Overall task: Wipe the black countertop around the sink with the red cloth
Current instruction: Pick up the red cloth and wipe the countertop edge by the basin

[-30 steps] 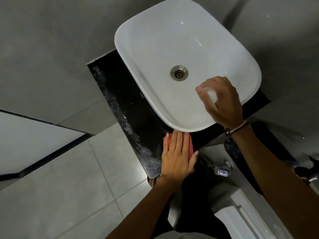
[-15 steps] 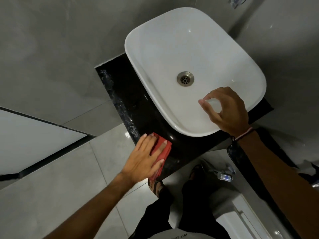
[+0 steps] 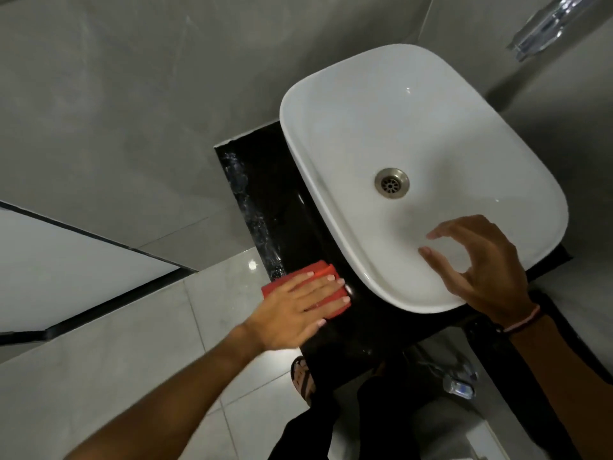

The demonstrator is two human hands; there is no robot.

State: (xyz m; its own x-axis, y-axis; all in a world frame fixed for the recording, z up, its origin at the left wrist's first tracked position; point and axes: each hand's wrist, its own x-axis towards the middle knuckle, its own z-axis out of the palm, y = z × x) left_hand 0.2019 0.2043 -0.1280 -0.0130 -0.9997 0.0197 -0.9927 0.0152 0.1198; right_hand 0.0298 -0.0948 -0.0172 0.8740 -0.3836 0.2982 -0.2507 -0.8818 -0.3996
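A white vessel sink (image 3: 391, 134) sits on a narrow black countertop (image 3: 265, 207). My left hand (image 3: 298, 310) lies flat on a folded red cloth (image 3: 318, 272), pressing it to the countertop's front left part, just left of the sink's near rim. White smears run along the countertop's left edge beyond the cloth. My right hand (image 3: 481, 270) hovers over the sink's near right rim, fingers curled and apart, holding nothing. A thin bracelet circles that wrist.
Grey tiled walls surround the sink, and a chrome tap (image 3: 547, 24) shows at the top right. Pale floor tiles (image 3: 132, 343) lie to the left. My sandalled foot (image 3: 302, 380) stands below the counter, and a small bottle (image 3: 459, 388) lies lower right.
My left hand slid the red cloth from the counter's front edge leftward, then up along the left side by the sink. My right hand lifted off the sink rim and opened its fingers.
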